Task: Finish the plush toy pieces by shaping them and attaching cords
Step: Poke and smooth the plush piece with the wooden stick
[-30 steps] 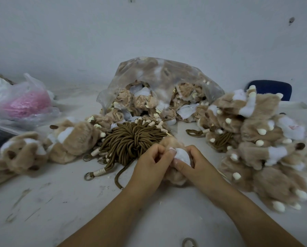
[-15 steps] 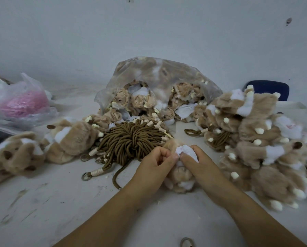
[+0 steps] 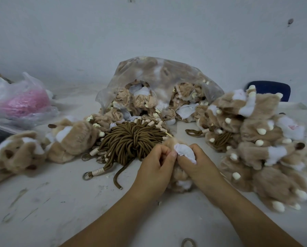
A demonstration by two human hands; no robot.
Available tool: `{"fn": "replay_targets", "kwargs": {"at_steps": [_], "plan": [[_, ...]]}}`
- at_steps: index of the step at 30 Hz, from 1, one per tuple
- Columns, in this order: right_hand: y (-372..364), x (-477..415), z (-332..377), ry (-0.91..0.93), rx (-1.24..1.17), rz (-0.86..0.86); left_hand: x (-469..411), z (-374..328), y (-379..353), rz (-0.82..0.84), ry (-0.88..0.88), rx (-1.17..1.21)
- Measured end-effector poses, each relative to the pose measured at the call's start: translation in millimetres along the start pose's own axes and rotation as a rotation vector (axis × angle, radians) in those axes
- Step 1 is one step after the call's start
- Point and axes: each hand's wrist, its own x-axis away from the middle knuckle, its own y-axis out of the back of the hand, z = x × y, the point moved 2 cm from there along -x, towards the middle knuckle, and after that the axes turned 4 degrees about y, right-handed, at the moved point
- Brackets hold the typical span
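Both my left hand (image 3: 154, 168) and right hand (image 3: 197, 168) have fingers curled tight on one tan plush piece (image 3: 180, 177) low over the table (image 3: 60, 202), pinching its white lining (image 3: 184, 151), so I judge I'm mid-shaping, no cord on it yet. A pile of shaped pieces (image 3: 266, 148) sits at my right, but the clear bag (image 3: 158, 77) behind the cord bundle (image 3: 131, 141) holds many more, so plenty left

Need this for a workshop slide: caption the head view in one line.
Left hand and right hand pinch a plush toy beside a bundle of brown cords.
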Motion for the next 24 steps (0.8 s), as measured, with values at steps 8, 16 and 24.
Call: {"fn": "replay_targets", "kwargs": {"at_steps": [8,16,24], "plan": [[-6.3,0.1,-8.7,-0.095,-0.021,-0.121,-0.7,-1.0,-2.9,0.020,-0.067,-0.135],[-2.1,-0.8,-7.4,-0.079,-0.242,-0.026,0.5,0.0,-6.9,0.019,-0.014,-0.087],[0.7,-1.3,-7.9,-0.035,-0.163,0.026,-0.2,3.4,-2.5,-0.048,0.048,-0.070]]}}
